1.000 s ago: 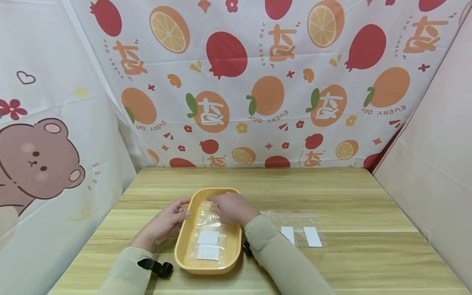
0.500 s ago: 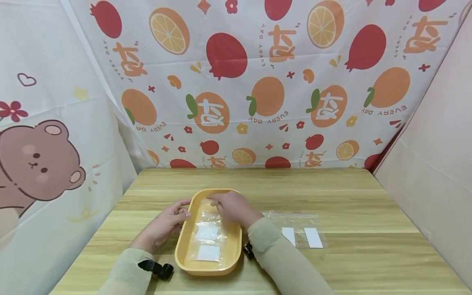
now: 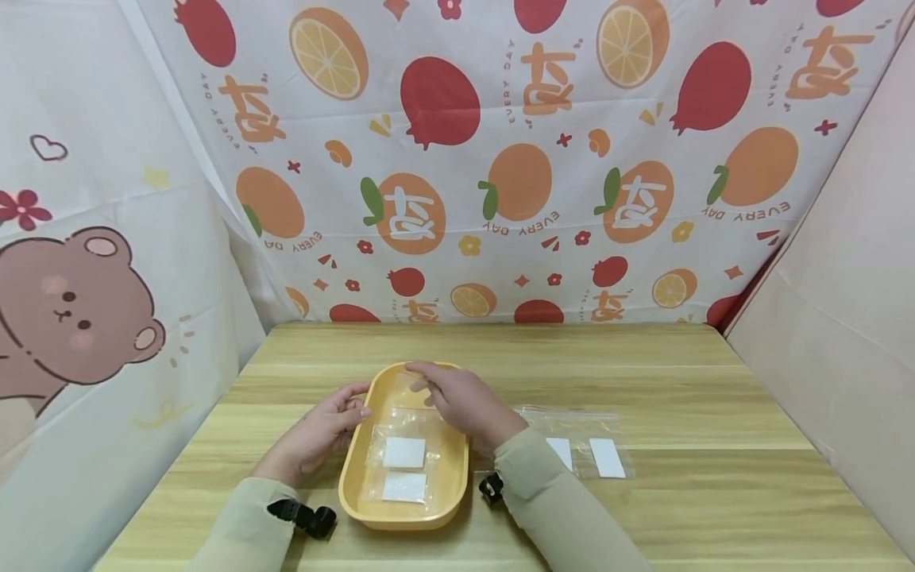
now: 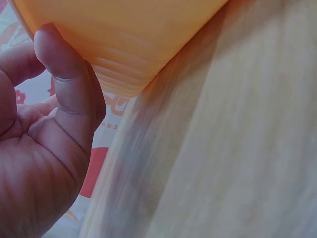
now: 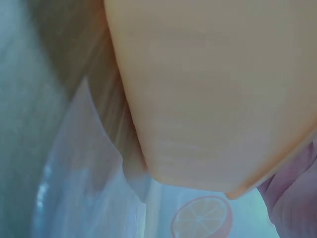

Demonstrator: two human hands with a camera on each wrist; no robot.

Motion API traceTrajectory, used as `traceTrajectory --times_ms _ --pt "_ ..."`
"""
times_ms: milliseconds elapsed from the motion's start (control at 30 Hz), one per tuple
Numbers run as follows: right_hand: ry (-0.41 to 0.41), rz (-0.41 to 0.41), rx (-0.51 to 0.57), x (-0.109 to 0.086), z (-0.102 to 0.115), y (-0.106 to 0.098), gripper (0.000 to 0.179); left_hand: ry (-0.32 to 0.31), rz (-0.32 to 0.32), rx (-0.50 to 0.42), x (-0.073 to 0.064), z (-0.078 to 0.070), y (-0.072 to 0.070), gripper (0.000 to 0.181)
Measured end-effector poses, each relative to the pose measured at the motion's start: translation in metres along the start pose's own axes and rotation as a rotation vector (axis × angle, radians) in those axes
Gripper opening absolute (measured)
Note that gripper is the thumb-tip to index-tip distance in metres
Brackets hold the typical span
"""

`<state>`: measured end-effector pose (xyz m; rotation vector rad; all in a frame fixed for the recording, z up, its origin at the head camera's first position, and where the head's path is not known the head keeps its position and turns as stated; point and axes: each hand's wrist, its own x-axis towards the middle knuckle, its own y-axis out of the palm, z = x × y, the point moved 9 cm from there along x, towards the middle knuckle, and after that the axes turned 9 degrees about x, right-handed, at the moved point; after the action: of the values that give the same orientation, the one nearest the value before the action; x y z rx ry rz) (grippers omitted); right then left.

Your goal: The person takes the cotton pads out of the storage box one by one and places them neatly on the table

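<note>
A yellow tray (image 3: 404, 518) stands on the table, its long side running away from me. My left hand (image 3: 322, 433) grips the tray's left rim; in the left wrist view the thumb (image 4: 64, 74) lies against its side. Inside the tray lie clear zip bags with white rectangles, one rectangle (image 3: 404, 453) above another (image 3: 404, 487). My right hand (image 3: 465, 401) hovers over the tray's far right part, fingers loosely bent, nothing seen gripped. In the right wrist view the tray's outer wall (image 5: 213, 99) hides most of that hand.
Right of the tray, more clear zip bags lie flat, with white rectangles (image 3: 608, 458) in them, partly behind the right sleeve. The wooden table (image 3: 715, 413) ends at a fruit-print cloth (image 3: 515, 238). Pale cloth walls (image 3: 858, 318) stand at both sides.
My right hand has lifted from the upper zip bag and shifted slightly right. That bag now lies flatter, its rectangle apart from the lower one. The left hand stays at the rim.
</note>
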<state>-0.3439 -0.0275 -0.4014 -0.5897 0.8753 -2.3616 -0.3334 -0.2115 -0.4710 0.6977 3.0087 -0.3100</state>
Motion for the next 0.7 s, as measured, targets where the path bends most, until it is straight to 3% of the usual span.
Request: traceTrajectory --times_ms 333,500,700 --pt "-0.013 -0.029 0.045 -0.01 0.004 -0.018 0.053 -0.003 -0.014 0.013 0.005 -0.003 -0.003 0.061" --pt "-0.049 -0.035 -0.007 -0.013 0.01 -0.026 0.038 -0.006 -0.041 0.022 0.005 -0.006 -0.007 0.059" --pt "-0.068 0.002 -0.1 -0.019 0.006 -0.022 0.025 -0.025 -0.032 0.019 0.003 -0.002 -0.003 0.06"
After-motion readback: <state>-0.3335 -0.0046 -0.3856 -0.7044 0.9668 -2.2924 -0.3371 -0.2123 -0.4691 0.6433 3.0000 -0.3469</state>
